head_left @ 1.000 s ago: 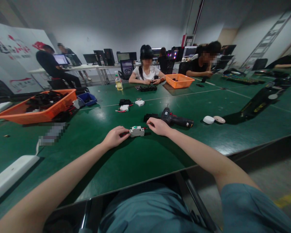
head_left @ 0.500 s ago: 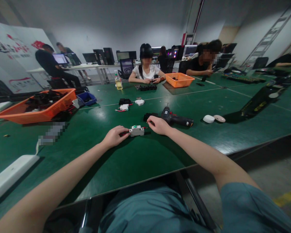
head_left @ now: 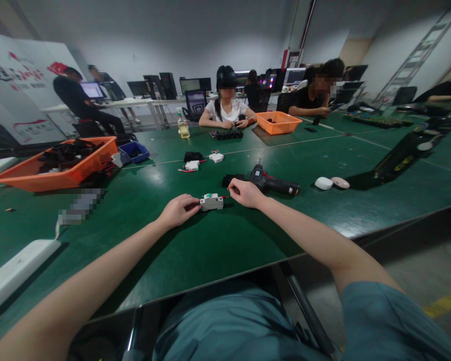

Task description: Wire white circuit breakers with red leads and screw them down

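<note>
A white circuit breaker [head_left: 212, 202] with a green switch stands on the green table in front of me. My left hand [head_left: 179, 209] pinches its left end between thumb and fingers. From the breaker's right side a short red wire [head_left: 225, 197] sticks out towards my right hand [head_left: 245, 193]. The fingers of that hand are closed in a pinch just right of the wire's end; what they hold is too small to make out. Right behind my right hand lies a black cordless drill [head_left: 272, 181], its bit pointing away from me.
Farther back lie more white breakers [head_left: 192, 165] with black parts. An orange basket [head_left: 69, 170] of dark parts and a blue bin [head_left: 134, 152] stand left, near a white power strip [head_left: 20, 271]. Two small cases [head_left: 323, 184] lie right. Co-workers sit across the table by another orange basket [head_left: 278, 123].
</note>
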Demonstrator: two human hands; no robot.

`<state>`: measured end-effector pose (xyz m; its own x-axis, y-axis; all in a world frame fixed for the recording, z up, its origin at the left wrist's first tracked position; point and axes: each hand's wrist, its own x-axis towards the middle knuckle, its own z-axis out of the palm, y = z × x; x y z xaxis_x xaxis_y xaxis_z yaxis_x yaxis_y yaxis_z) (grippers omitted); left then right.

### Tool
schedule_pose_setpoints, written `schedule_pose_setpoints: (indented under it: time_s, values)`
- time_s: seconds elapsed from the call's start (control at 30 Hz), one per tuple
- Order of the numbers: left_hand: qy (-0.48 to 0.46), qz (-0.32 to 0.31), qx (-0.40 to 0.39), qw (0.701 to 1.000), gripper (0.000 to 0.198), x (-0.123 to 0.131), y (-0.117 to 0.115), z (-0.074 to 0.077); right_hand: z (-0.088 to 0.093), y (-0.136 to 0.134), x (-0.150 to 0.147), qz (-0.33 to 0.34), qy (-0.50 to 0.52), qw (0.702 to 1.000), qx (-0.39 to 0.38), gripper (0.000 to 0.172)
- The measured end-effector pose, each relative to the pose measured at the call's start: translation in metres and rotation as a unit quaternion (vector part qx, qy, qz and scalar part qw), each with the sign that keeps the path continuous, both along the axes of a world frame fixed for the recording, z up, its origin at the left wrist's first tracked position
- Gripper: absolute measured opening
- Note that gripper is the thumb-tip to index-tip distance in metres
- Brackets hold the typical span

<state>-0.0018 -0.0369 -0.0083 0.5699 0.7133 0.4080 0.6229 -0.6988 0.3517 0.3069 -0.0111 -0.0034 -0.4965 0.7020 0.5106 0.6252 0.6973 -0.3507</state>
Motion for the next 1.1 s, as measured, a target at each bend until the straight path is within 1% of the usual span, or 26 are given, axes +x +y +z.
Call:
schedule_pose_setpoints:
  time_s: [0.3,0.43,0.67,0.93,1.1]
  values:
    - [-0.003,0.0,-0.001,1.0,0.032,0.0003,0.0004,-0.0011,-0.0034,0.0038,0.0011,0.019,-0.011,1.0,0.004,0.008]
    - [0.004,0.003,-0.005,1.0,0.033,0.0002,0.0001,-0.0005,-0.002,0.0035,0.0009,0.017,-0.01,1.0,0.004,0.007]
    - [0.001,0.003,-0.002,1.0,0.032,-0.0001,0.0006,-0.0013,-0.0018,0.0019,0.0003,-0.009,-0.018,1.0,-0.021,0.005]
    - [0.001,0.004,0.007,1.0,0.032,0.0004,0.0003,-0.0014,0.0,0.0009,0.0001,0.018,-0.011,1.0,0.012,0.008]
    - [0.006,0.011,0.009,1.0,0.029,0.0005,-0.0003,-0.0012,-0.0019,0.0033,0.0001,-0.001,-0.032,0.999,-0.008,0.005]
